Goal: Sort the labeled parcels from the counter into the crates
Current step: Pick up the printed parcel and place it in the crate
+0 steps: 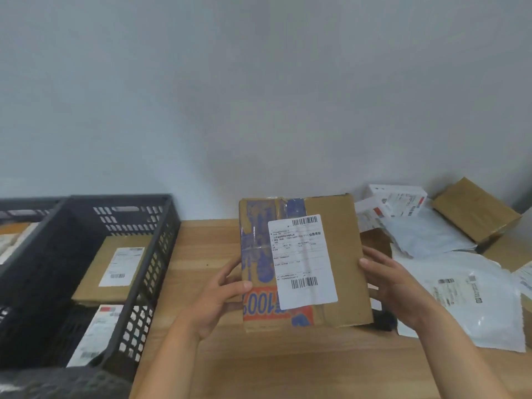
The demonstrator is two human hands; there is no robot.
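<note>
Head view: we find the cardboard parcel held tilted above the surface, its label facing us. The left hand grips its left edge, thumb across the front, and the right hand clasps the right edge. We judge this step to be reading the label before placement. The next move calls for carrying it left over the dark crate rim and lowering it clear of the boxes inside.

Grey wall bhd wood counter, soft light.

Brown box, white label; dark-grey crate.
</note>
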